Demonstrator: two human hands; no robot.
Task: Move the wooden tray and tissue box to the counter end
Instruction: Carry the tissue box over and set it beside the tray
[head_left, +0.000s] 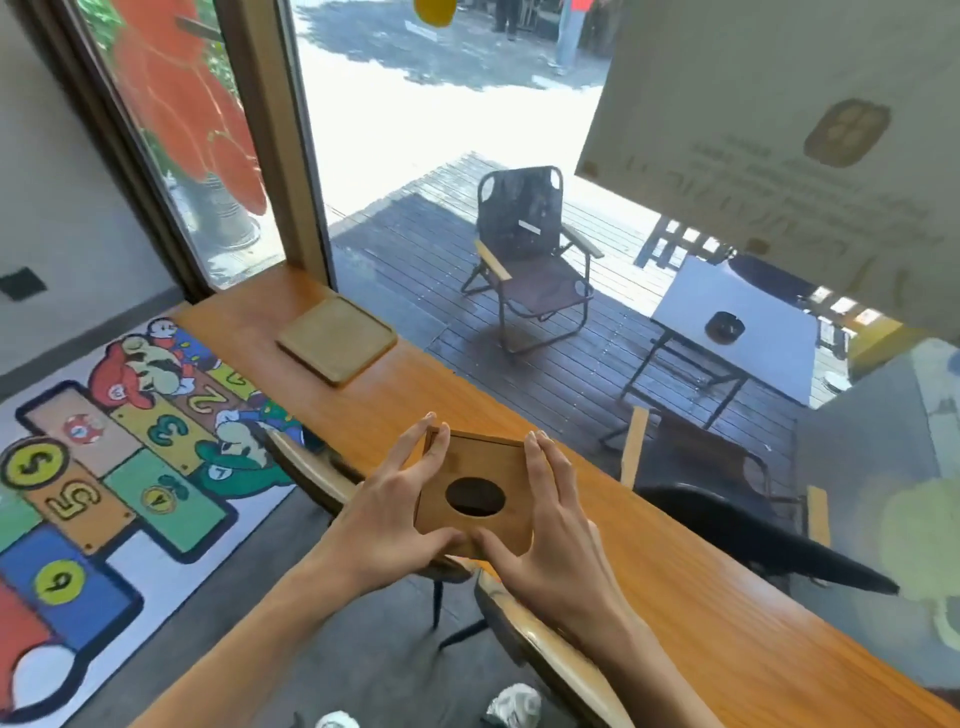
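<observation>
**Both hands on the tissue box, tray at the far end**

Sunlit glass runs along the far side of a long orange-brown wooden counter, with a dark decking terrace beyond it. Near the counter's near edge sits a square brown wooden tissue box with a dark oval opening in its top. The left hand clasps the box's left side, fingers spread up along its edge and thumb pressed at the near corner. The right hand clasps the right side the same way, fingers lying along the edge and thumb meeting the near corner, so the box is gripped between both hands. Whether the box rests on the counter or is lifted just off it cannot be told.

Well apart from the box, a flat square light wooden tray lies on the counter near its left end, close to the window frame post. Left of the counter, a colourful cartoon hopscotch rug with numbered squares covers the floor
</observation>
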